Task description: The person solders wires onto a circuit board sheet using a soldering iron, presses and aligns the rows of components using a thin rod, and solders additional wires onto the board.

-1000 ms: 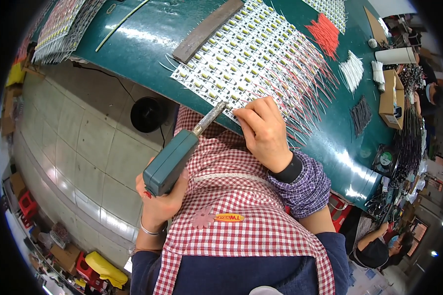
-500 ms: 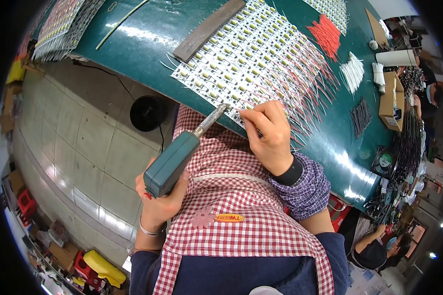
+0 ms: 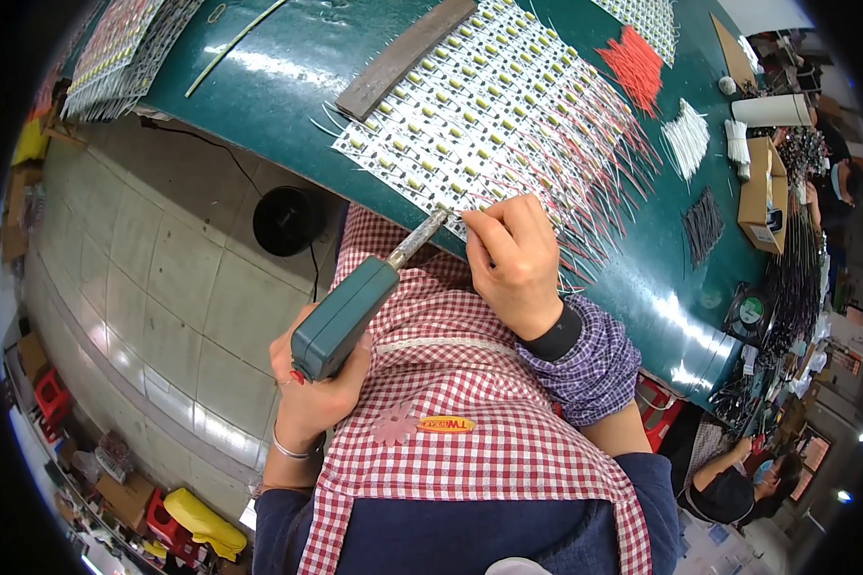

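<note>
My left hand is wrapped round the handle of a dark green soldering gun. Its metal tip points up and right, meeting the near edge of a white circuit board panel. Rows of small yellow-green components cover the panel, and red and white wires fan out from its right side. Close beside the tip, my right hand pinches a thin wire at the panel's edge; thumb and forefinger mostly hide it.
A dark flat bar lies along the panel's left edge on the green table. Bundles of red wires, white wires and black wires lie to the right, near an open cardboard box. A black bin stands on the floor.
The soldering gun has shifted slightly up and right with my left hand. My right hand has moved a little to the left, its pinch still at the panel's edge.
</note>
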A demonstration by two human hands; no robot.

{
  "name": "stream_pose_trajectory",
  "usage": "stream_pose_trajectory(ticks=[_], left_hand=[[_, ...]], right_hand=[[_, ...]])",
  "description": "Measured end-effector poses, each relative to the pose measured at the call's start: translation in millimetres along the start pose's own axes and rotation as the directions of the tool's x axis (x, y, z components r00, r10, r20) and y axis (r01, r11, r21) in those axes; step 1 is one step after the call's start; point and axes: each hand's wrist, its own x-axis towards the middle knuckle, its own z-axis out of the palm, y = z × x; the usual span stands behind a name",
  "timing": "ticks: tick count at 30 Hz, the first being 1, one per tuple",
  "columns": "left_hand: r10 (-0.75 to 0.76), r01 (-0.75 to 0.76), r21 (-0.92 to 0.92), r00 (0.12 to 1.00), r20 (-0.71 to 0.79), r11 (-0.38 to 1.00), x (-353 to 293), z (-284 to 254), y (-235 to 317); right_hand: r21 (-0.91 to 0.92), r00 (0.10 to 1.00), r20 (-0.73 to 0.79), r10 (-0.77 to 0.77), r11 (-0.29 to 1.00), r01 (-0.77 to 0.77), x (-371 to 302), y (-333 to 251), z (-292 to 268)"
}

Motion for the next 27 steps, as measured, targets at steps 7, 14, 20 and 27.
stream_pose_trajectory(ticks=[7, 14, 20, 27], left_hand=[[-0.034, 0.033, 0.017, 0.999, 0.014, 0.999, 2.3, -0.5, 3.9], [-0.119, 0.115, -0.119, 0.993, -0.025, 0.986, -0.6, -0.8, -0.8], [-0.238, 0.217, -0.166, 0.963, -0.124, 0.962, -10.4, -3.6, -4.6], [-0.290, 0.252, -0.244, 0.948, -0.134, 0.937, -7.5, -1.9, -5.8]], right_hand=[[-0.029, 0.999, 0.042, -0.019, 0.999, 0.020, 3.2, -4.8, -4.4], [-0.029, 0.998, 0.070, -0.011, 1.000, 0.013, 2.2, -6.6, -4.6], [-0.027, 0.998, 0.069, -0.008, 1.000, 0.010, 0.7, -5.8, -2.6], [-0.019, 0.997, 0.077, 0.023, 1.000, -0.022, 3.7, -8.4, -9.3]])
